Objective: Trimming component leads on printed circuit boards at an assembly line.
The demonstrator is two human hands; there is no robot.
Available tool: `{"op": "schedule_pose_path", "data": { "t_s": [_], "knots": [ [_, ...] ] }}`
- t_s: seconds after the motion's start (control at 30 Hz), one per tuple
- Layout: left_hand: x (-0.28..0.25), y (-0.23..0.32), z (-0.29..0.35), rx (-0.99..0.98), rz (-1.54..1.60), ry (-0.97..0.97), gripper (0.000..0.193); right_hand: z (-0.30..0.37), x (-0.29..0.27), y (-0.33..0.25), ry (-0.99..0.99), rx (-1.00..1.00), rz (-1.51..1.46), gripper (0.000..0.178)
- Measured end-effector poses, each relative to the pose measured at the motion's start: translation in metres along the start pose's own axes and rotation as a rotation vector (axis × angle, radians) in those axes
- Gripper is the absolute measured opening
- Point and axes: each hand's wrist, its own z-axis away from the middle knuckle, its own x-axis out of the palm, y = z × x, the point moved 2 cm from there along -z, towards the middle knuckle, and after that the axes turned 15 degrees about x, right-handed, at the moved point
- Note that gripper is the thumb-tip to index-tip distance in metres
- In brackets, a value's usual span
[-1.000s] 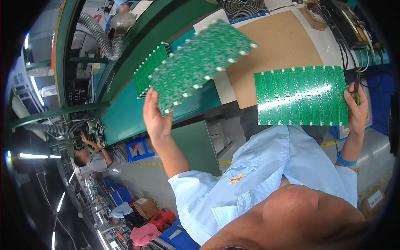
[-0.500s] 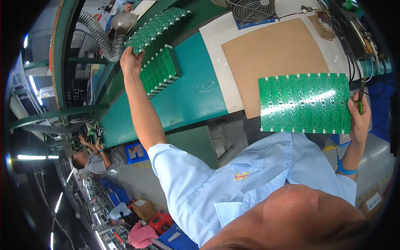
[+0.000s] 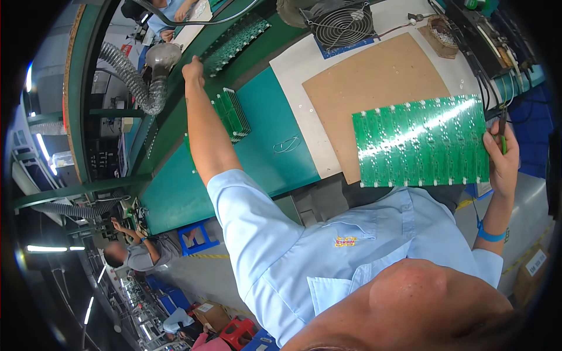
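Note:
My right hand [image 3: 503, 153] grips the right edge of a green circuit board panel [image 3: 418, 143], which hangs over the front of the bench with light glaring off it. The same hand also has a small green-handled tool [image 3: 503, 140] in it; its kind is unclear. Stretched far out to the left, my left hand [image 3: 194, 71] is closed at the near-left end of another circuit board panel [image 3: 239, 42], which looks dark and steeply tilted. Most of those fingers are hidden. Under my left forearm stands a stack of green circuit board panels [image 3: 235, 116], partly covered by the arm.
A brown board [image 3: 374, 88] lies on white sheeting. Behind it is a fan [image 3: 342, 24], and a small dish [image 3: 443, 30] sits nearby. A thin wire loop [image 3: 287, 144] rests on the green bench [image 3: 234, 193]. A flexible duct [image 3: 132, 73] hangs left. Other people work beyond.
My left hand has moved up and slightly right, and its panel now shows darker and more edge-on. The panel in my right hand has tilted and shifted slightly left.

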Motion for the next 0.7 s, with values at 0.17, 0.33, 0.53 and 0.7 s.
{"op": "schedule_pose_path", "data": {
  "t_s": [0.17, 0.33, 0.53, 0.7],
  "knots": [
    [-0.009, 0.054, 0.032, 0.225, -0.173, 0.078, 0.054, -0.009, 0.010, -0.023, -0.068, -0.048, 0.100, 0.023],
    [0.029, 0.130, 0.132, 0.559, -0.092, 0.019, 0.060, -0.046, 0.046, -0.044, -0.192, -0.121, 0.234, 0.018],
    [0.045, 0.207, 0.288, 0.893, -0.270, -0.584, 0.052, -0.121, 0.078, -0.044, -0.287, -0.289, 0.391, 0.012],
    [0.077, 0.199, 0.338, 0.965, -0.199, -0.844, 0.048, -0.149, 0.105, -0.038, -0.159, -0.441, 0.773, 0.016]
  ]
}}
